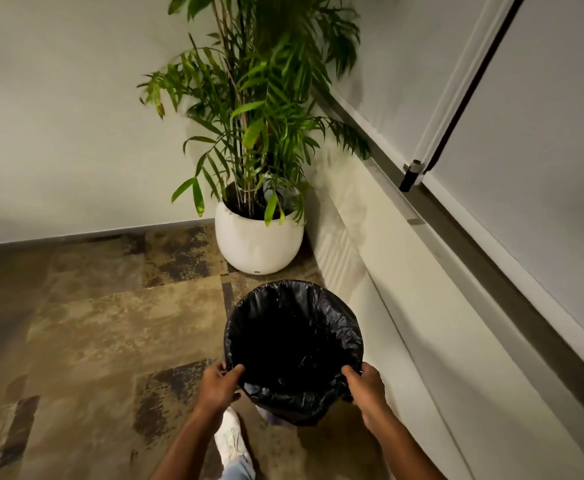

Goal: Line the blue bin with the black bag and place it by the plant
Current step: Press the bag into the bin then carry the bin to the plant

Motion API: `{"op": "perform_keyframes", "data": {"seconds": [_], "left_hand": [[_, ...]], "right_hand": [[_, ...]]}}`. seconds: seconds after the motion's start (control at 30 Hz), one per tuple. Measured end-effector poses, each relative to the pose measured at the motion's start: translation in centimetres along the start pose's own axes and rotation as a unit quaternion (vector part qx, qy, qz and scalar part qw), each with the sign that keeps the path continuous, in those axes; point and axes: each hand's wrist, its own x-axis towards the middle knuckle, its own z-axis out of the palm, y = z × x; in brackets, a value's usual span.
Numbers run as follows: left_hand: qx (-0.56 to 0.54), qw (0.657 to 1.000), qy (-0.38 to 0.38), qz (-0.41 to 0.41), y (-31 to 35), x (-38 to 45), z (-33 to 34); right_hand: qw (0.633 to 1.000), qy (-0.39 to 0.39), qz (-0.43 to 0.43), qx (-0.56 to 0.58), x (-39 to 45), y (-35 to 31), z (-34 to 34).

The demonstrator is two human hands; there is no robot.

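The bin (272, 418) is almost wholly covered by the black bag (294, 344), which lines its inside and folds over the rim; only a bluish sliver shows below the bag's edge. My left hand (218, 384) grips the near-left rim, thumb inside. My right hand (366, 388) grips the near-right rim the same way. The bin is upright in front of the plant (252, 109), whose white round pot (257, 244) stands in the room's corner just beyond it. Whether the bin rests on the floor I cannot tell.
Patterned brown carpet (103, 323) stretches to the left. White walls meet behind the pot. A low ledge (405, 306) and a window frame with a black rod (457, 109) run along the right. My white shoe (231, 441) is under the bin's near side.
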Motion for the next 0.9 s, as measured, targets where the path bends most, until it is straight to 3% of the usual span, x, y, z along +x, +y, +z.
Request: {"op": "perform_keyframes", "data": {"seconds": [0.23, 0.43, 0.9], "left_hand": [[0.024, 0.999, -0.009, -0.023, 8.2, 13.5, -0.2], [0.031, 0.998, -0.023, -0.051, 12.4, 21.3, 0.4], [0.074, 0.988, -0.025, -0.130, 11.9, 35.4, 6.1]], "right_hand": [[1.000, 0.009, 0.015, 0.001, 9.9, -10.4, 5.3], [0.996, 0.010, 0.041, 0.077, 15.1, -15.1, 7.8], [0.989, 0.009, 0.105, 0.104, 30.2, -16.1, 11.1]]}}
